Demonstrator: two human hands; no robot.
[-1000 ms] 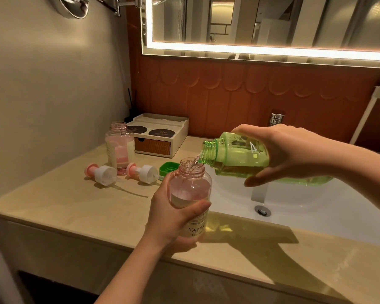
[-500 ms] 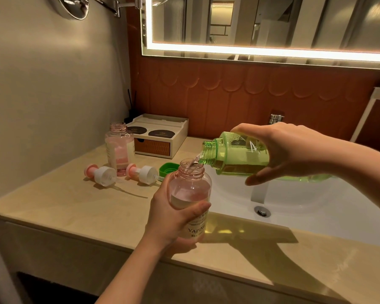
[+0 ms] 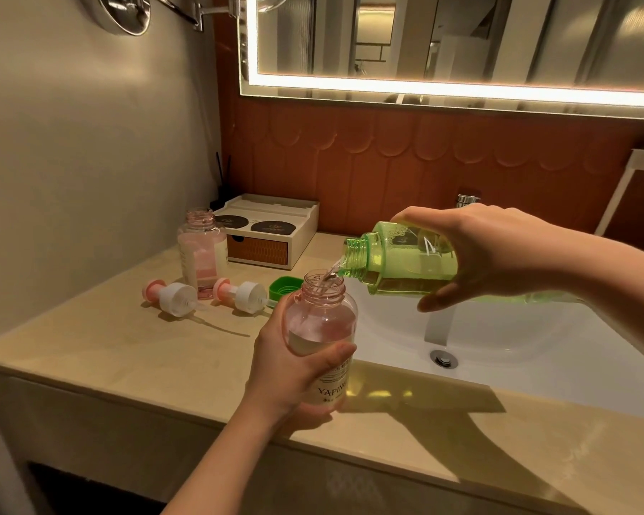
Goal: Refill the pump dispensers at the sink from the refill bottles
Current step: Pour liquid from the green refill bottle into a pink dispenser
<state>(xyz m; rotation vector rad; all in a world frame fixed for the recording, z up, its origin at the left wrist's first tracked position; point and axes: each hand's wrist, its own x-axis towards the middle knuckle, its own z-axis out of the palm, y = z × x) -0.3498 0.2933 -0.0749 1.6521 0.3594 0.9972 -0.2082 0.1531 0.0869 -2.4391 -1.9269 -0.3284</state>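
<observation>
My left hand [image 3: 289,369] grips a clear pink dispenser bottle [image 3: 322,321] with its neck open, upright at the counter's front edge beside the sink. My right hand [image 3: 499,250] holds a green refill bottle [image 3: 398,260] tipped almost level, its mouth just above the pink bottle's neck. A thin clear stream runs from one into the other. The pink bottle is partly filled. A second open pink dispenser bottle [image 3: 201,250] stands at the back left. Two white-and-pink pump heads [image 3: 173,297] [image 3: 244,289] lie on the counter, with the green cap [image 3: 285,286] beside them.
A white sink basin [image 3: 499,340] with a drain [image 3: 443,358] lies under my right hand. A white box with a woven drawer [image 3: 272,232] stands against the tiled back wall. The beige counter [image 3: 127,347] meets the wall on the left; a lit mirror hangs above.
Both hands and bottles have held almost the same position. The stream keeps running into the pink bottle.
</observation>
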